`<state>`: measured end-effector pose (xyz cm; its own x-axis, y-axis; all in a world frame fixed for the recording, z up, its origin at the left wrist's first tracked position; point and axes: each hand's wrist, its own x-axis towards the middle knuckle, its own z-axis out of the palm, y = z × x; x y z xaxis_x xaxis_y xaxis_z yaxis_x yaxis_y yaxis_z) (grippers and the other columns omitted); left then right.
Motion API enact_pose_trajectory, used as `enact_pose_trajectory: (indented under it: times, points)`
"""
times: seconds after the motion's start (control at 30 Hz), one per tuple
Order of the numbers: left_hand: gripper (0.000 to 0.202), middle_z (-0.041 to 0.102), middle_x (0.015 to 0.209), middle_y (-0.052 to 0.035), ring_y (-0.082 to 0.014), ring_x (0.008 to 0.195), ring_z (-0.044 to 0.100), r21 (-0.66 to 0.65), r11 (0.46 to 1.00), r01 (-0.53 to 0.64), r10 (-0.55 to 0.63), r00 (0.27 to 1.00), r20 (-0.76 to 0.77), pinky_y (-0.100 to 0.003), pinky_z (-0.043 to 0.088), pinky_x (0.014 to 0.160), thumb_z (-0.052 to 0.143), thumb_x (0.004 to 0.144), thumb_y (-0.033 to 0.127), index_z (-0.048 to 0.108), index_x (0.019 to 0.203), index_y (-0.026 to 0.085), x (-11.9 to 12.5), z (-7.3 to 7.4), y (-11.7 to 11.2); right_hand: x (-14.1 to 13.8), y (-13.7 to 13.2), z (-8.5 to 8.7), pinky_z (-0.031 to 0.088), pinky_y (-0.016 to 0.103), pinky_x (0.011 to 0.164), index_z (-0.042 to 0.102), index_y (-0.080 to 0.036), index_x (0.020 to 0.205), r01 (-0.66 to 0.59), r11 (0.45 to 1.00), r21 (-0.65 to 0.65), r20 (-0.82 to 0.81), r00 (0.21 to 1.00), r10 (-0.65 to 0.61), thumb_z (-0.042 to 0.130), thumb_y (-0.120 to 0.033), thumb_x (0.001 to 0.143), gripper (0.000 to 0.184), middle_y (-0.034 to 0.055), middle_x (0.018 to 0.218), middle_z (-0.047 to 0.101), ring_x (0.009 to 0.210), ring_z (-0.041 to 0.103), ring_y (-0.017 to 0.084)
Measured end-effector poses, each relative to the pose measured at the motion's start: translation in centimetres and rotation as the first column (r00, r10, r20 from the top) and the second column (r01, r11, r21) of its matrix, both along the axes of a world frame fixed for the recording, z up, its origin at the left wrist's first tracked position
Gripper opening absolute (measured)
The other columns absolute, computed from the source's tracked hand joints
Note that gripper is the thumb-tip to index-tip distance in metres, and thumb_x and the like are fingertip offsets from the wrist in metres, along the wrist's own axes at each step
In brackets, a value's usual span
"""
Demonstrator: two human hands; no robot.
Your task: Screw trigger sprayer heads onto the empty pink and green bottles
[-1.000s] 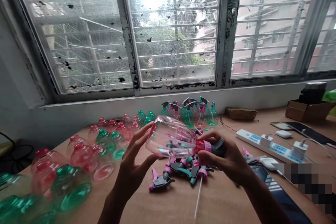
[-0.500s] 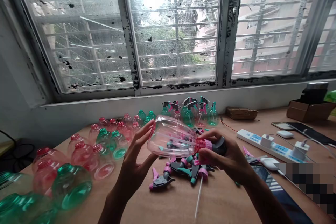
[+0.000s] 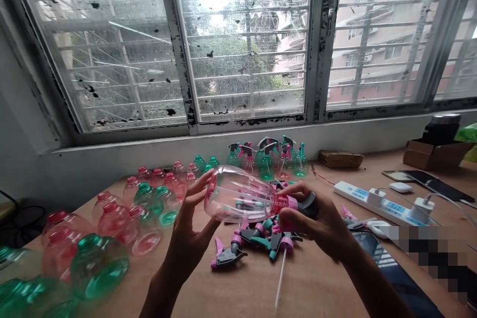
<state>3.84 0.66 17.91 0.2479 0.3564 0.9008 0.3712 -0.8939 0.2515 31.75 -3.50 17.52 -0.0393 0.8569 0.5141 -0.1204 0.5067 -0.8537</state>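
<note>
A clear pink spray bottle lies sideways in the air between my hands, its base to the left. My left hand is closed round the base end, thumb below and fingers above. At the neck, my right hand grips the pink collar of a dark trigger sprayer head; a thin tube shows inside the bottle. Part of the head is hidden by my right fingers. Below on the table lie several loose sprayer heads in grey, pink and green, one with a white tube pointing toward me.
Open pink and green bottles crowd the left side. Several bottles with sprayer heads stand by the window wall. To the right are a white power strip, phones, a cardboard box and a brown packet.
Both hands and the bottle have shifted very slightly left in the view, along with the whole scene. The grip on the bottle and the sprayer head looks the same.
</note>
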Motion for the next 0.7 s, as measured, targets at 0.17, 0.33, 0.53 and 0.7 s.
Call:
enact_pose_trajectory:
  times: [0.17,0.33,0.53,0.7]
  points:
    - [0.059,0.062,0.159,-0.0194,-0.0351,0.154,0.055,-0.138,0.989,-0.045,0.04,0.998,-0.039,-0.06,0.047,0.127,0.086,0.093,0.04,0.052,0.139,0.028,-0.4,-0.6,-0.2,-0.1,0.0,0.0,0.068,0.021,0.051,0.075,-0.023,0.101,0.01,1.0,-0.027,-0.063,0.998,-0.011,0.096,-0.041,0.083,0.033,-0.0016,0.079,0.077,0.067,0.083,0.02]
    - [0.04,0.066,0.155,-0.0176,-0.0357,0.147,0.063,-0.158,0.983,-0.098,0.092,0.995,-0.044,-0.06,0.056,0.117,0.068,0.104,0.05,0.057,0.136,0.029,-0.5,-1.0,-0.2,-0.1,0.2,-0.4,0.069,0.024,0.053,0.073,-0.024,0.104,0.019,1.0,-0.009,-0.088,0.996,-0.02,0.096,-0.041,0.084,0.035,-0.0023,0.077,0.077,0.064,0.084,0.021]
    - [0.052,0.06,0.163,-0.0118,-0.0286,0.155,0.055,-0.028,0.998,-0.065,0.063,0.995,-0.075,-0.051,0.049,0.127,0.073,0.103,0.035,0.053,0.151,0.032,0.0,0.0,-0.1,0.1,0.4,-0.2,0.073,0.027,0.065,0.074,-0.023,0.103,-0.002,1.0,-0.026,-0.052,0.999,0.001,0.096,-0.042,0.084,0.034,-0.001,0.086,0.077,0.072,0.083,0.019]
    - [0.059,0.062,0.158,-0.0123,-0.0295,0.152,0.058,0.014,0.996,-0.09,0.091,0.991,-0.096,-0.052,0.053,0.124,0.077,0.1,0.031,0.051,0.153,0.032,0.0,0.3,-0.2,0.2,0.3,0.0,0.069,0.029,0.062,0.073,-0.023,0.104,0.047,0.999,0.005,0.122,0.991,-0.047,0.09,-0.049,0.088,0.036,-0.0003,0.086,0.073,0.07,0.079,0.02]
